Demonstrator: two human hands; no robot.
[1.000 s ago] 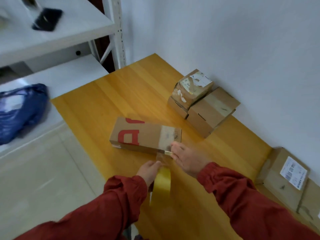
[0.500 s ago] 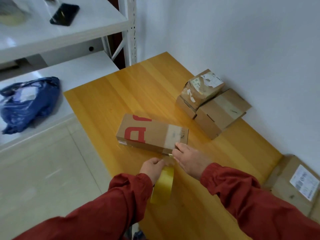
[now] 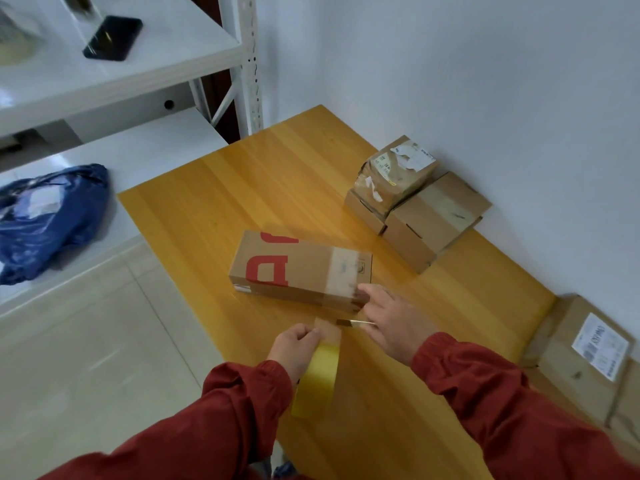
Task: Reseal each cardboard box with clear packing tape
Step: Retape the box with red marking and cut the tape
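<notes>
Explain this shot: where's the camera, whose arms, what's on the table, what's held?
No robot here: a person in red sleeves works bare-handed. The single camera sits on their head, looking forward and down. The left hand grips a yellowish tape roll. The right hand appears to pinch a thin tool, too blurred to name, its forefinger touching the red-printed box on the wooden table. A tape band already crosses that box. More cardboard boxes stack by the wall; a labelled box sits at the right.

The wooden table is showing a smooth, glossy varnish; the cardboard box is looking matt, its tape band shining.
</notes>
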